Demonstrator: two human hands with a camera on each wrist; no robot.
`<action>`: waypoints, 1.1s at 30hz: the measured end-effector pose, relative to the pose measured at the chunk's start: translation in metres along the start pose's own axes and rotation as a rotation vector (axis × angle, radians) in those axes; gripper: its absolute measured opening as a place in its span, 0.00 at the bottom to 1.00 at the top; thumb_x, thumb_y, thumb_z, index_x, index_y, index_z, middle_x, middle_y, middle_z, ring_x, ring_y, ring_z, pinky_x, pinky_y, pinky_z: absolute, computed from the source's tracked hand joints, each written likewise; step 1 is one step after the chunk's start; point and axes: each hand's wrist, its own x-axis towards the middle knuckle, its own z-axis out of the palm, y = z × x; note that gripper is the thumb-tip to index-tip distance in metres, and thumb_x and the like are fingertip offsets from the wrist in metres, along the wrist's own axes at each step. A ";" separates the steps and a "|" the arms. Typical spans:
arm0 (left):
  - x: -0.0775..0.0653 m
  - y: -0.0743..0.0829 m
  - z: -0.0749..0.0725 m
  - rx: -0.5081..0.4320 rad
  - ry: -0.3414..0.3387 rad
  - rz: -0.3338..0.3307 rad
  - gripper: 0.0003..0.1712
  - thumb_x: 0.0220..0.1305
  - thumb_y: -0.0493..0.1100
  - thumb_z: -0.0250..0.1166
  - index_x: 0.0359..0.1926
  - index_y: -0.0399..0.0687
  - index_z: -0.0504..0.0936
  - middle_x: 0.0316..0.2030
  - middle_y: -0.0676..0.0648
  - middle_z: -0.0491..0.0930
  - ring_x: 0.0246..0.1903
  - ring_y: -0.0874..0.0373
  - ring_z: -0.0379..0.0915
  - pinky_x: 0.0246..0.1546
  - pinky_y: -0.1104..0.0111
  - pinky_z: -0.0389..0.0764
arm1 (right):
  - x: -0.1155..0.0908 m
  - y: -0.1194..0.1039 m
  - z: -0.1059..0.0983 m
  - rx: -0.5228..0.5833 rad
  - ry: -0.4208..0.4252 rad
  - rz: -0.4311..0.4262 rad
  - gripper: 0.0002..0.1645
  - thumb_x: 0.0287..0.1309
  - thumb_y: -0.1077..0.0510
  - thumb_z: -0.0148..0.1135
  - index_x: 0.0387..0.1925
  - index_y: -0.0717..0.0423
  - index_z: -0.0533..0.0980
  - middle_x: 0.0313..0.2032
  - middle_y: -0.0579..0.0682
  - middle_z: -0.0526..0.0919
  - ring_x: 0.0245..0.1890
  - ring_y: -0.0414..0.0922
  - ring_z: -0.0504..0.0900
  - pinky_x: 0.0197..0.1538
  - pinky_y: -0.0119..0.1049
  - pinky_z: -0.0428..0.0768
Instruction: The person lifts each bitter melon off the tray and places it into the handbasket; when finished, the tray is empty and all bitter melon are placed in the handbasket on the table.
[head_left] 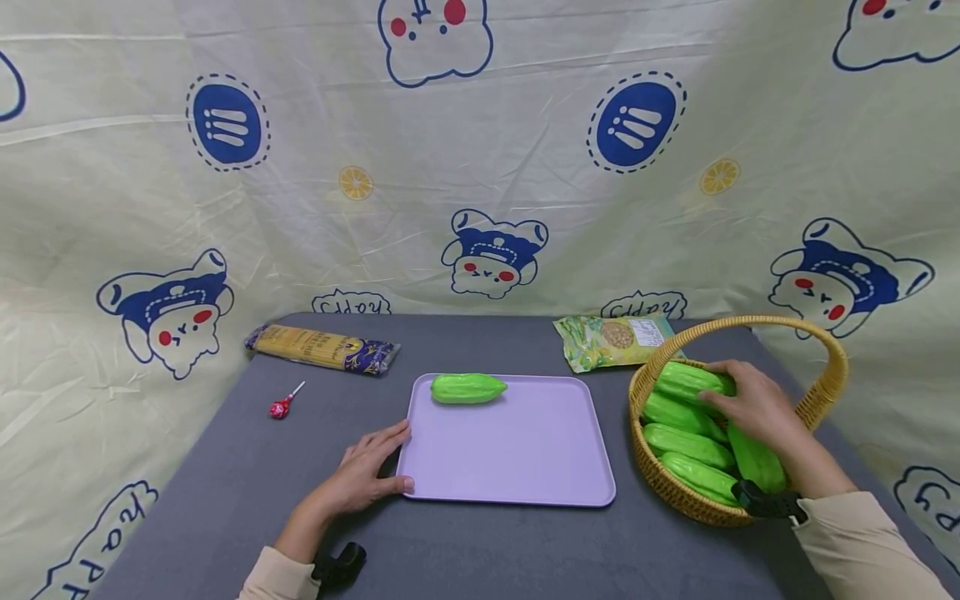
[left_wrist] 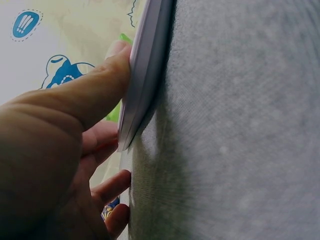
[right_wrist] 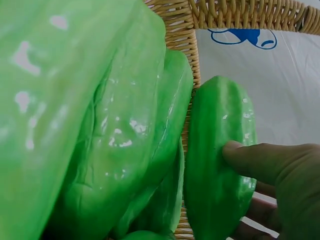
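Observation:
My right hand (head_left: 753,400) reaches into a wicker basket (head_left: 678,493) and pinches a green cucumber-like gourd (right_wrist: 220,160) between thumb and fingers. In the right wrist view this gourd stands beside the basket's woven rim. Several more glossy green gourds (head_left: 688,446) lie packed in the basket. My left hand (head_left: 367,471) rests at the left edge of a lilac tray (head_left: 517,458), its fingers extended and the thumb over the rim. The left wrist view shows the thumb touching the tray's edge and the lower fingertips on the cloth. One green gourd (head_left: 467,388) lies on the tray, near its far-left corner.
A yellow and blue packet (head_left: 322,347) lies at the back left, with a red lollipop (head_left: 281,407) in front of it. Behind the basket is a green bag (head_left: 615,342). The basket's tall handle (head_left: 757,321) arches over the right arm. A printed curtain (head_left: 495,167) hangs behind the table.

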 end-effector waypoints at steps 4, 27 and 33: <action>0.000 0.001 0.000 0.001 -0.001 0.006 0.45 0.55 0.57 0.66 0.70 0.47 0.61 0.72 0.47 0.55 0.68 0.41 0.51 0.59 0.38 0.52 | 0.002 0.004 0.001 -0.015 -0.046 0.008 0.37 0.60 0.44 0.59 0.60 0.68 0.65 0.58 0.74 0.67 0.56 0.72 0.64 0.51 0.64 0.65; 0.001 0.000 0.000 -0.004 0.002 0.004 0.45 0.55 0.56 0.67 0.70 0.47 0.61 0.72 0.47 0.55 0.68 0.41 0.52 0.59 0.39 0.52 | 0.000 0.005 -0.003 0.018 -0.026 -0.018 0.38 0.61 0.44 0.59 0.60 0.69 0.65 0.56 0.74 0.67 0.54 0.70 0.66 0.49 0.63 0.67; 0.000 -0.001 0.000 -0.002 0.000 -0.003 0.45 0.54 0.57 0.67 0.70 0.48 0.61 0.72 0.48 0.55 0.68 0.42 0.53 0.59 0.39 0.52 | -0.007 -0.007 -0.010 0.008 0.022 -0.037 0.38 0.61 0.42 0.57 0.61 0.66 0.64 0.57 0.72 0.66 0.55 0.70 0.62 0.48 0.64 0.65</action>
